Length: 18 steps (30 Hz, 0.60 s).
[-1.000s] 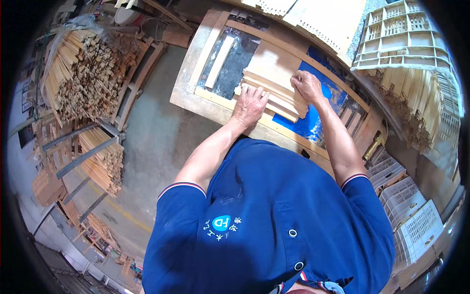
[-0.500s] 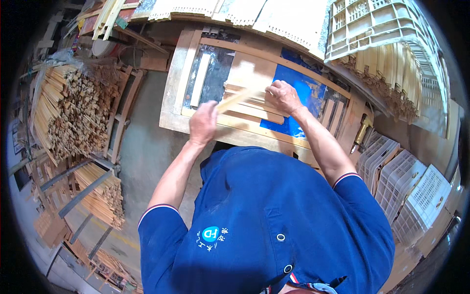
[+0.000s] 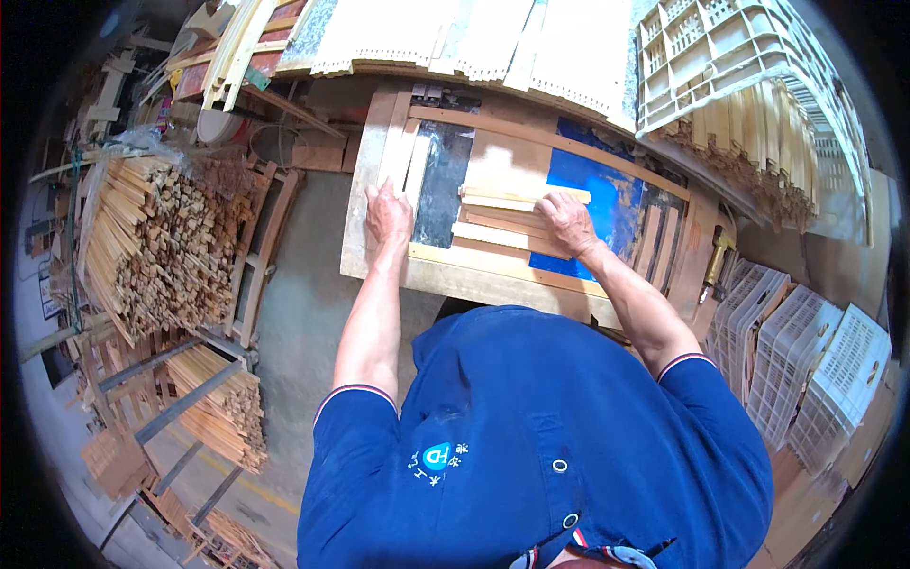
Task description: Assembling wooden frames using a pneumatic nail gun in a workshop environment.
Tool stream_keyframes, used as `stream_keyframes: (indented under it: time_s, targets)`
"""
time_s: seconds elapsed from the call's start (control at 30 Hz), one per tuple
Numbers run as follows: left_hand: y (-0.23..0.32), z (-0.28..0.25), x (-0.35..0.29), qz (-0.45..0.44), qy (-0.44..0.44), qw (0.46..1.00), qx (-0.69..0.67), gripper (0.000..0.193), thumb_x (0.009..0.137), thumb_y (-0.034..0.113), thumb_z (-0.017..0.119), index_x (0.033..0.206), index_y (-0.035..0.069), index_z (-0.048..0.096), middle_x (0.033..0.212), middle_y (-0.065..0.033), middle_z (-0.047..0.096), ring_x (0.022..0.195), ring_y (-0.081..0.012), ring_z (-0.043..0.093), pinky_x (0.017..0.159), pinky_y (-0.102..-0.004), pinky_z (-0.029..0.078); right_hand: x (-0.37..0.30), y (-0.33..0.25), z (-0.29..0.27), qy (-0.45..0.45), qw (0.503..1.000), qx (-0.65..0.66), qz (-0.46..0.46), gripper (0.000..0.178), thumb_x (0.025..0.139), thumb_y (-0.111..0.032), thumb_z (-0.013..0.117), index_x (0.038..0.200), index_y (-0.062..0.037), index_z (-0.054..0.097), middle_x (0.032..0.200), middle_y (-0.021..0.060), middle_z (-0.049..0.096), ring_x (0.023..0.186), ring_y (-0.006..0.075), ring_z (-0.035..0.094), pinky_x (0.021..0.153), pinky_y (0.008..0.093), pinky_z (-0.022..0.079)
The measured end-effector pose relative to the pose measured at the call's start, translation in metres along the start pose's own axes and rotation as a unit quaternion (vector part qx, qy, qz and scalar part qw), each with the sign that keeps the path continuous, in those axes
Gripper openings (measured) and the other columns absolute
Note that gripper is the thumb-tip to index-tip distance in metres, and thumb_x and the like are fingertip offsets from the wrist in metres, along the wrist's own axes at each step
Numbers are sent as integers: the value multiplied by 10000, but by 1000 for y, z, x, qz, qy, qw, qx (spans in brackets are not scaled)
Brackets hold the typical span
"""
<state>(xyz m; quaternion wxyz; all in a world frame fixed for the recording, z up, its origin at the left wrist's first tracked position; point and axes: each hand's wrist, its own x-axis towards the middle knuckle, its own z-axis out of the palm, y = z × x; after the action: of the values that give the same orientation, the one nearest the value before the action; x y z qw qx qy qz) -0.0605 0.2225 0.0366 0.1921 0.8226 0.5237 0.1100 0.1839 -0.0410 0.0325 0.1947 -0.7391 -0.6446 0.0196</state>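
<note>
A shallow wooden frame [image 3: 445, 268] lies on the workbench before me, its bed partly covered by a blue sheet [image 3: 616, 204]. Several pale wooden strips [image 3: 493, 230] lie crosswise in its middle. My right hand [image 3: 569, 224] is over their right part, fingers curled onto the uppermost wooden strip [image 3: 512, 199]. At the frame's left side, my left hand [image 3: 389, 216] has its fingers closed about the lower end of an upright pale strip [image 3: 416, 161]. The palm hides that end, so its grip shows only in part.
Stacked strips [image 3: 180, 242] fill a rack to the left. White plastic crates [image 3: 782, 356] stand at the right, beside a brass-coloured air tool [image 3: 718, 258]. A large crate [image 3: 720, 57] and more strips [image 3: 758, 133] sit at the far right. Pale boards [image 3: 427, 38] line the far edge.
The strip that was held between both hands now lies across the others under my right hand. My left hand has moved away to the frame's left side. The view has shifted slightly.
</note>
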Motion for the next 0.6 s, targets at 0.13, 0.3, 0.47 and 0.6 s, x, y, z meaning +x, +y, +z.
stream_keyframes:
  time_s: [0.13,0.3,0.47,0.6]
  targets:
    - [2,5,-2,-9,-42,999,-22,478,872,163,717,1335,93,625,1169,-193,586,1115,-385,613,918,-489,510,-20,-18,-23,-28,985,57,160,288,892,-82,620,1175,-126,640,1011,108,623,950,294,642,807,419,543]
    - [0,17,-9,134,20,963,231,475,922,350,645,1350,147,617,1376,-151,572,1311,-347,483,1048,-500,415,-93,-11,-60,26,844,305,440,516,929,-102,676,1426,-146,545,1211,165,590,1126,282,636,958,384,532]
    - [-49,9,4,198,-38,953,227,468,956,277,614,1422,256,585,1528,-143,457,1389,-350,430,1108,-509,383,-194,4,-65,130,845,37,517,470,865,-124,696,1332,-134,643,1098,168,605,1077,364,613,946,434,512]
    - [-50,4,11,196,-53,947,250,484,989,245,580,1466,316,546,1578,-147,400,1442,-333,376,1151,-498,335,-217,25,-65,123,803,-94,575,428,857,-158,692,1284,-152,676,990,161,610,972,343,615,852,456,521]
